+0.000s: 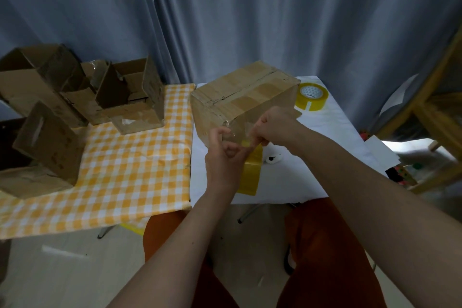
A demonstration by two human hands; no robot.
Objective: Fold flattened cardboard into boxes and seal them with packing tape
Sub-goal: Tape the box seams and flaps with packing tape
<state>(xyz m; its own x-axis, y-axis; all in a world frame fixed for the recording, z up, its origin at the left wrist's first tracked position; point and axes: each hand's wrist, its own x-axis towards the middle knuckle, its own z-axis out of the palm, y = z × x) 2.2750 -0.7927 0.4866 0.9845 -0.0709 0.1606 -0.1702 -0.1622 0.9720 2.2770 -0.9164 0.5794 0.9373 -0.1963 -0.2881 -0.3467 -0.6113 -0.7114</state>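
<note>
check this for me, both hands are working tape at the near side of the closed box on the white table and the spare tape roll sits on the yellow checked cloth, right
Not quite. The spare tape roll lies on the white table, just right of the closed box, not on the yellow checked cloth. The head view shows it. The rest stands: the left hand and right hand work tape at the box's near side.

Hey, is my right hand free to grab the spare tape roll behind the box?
Probably not yet. The right hand is pinching a tape strip with the left hand, and the box partly blocks the spare roll.
</note>
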